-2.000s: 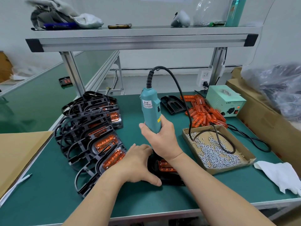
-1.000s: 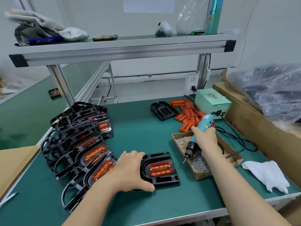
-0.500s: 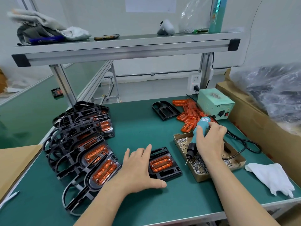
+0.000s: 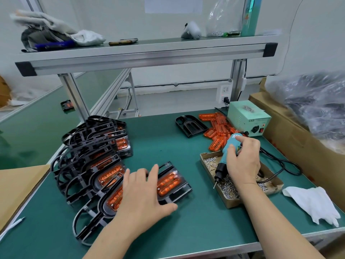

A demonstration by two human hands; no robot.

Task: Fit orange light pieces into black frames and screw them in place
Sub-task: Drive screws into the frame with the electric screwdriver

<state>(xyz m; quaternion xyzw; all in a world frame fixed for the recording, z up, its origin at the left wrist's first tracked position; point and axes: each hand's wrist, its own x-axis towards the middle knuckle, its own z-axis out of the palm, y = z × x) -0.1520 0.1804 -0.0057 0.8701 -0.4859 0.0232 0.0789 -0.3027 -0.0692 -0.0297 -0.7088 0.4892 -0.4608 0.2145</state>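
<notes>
Two hands: my left hand [image 4: 143,193] lies flat, fingers spread, on the black frame [image 4: 184,190]; my right hand [image 4: 242,163] grips the screwdriver [image 4: 221,169] over the screw box [image 4: 231,203]

A black frame [image 4: 182,191] is lying flat lower centre, orange light piece [image 4: 168,183] sitting inside. Loose orange pieces [image 4: 217,136] are lying heaped centre-right.

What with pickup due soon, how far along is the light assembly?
Done, it seems: a row of frames with orange pieces fitted leans at the left. In hand: the left hand rests flat on one more fitted frame while the right hand holds the electric screwdriver, tip at the screw box. Left: a pile of loose orange pieces and one empty frame at the back.
</notes>
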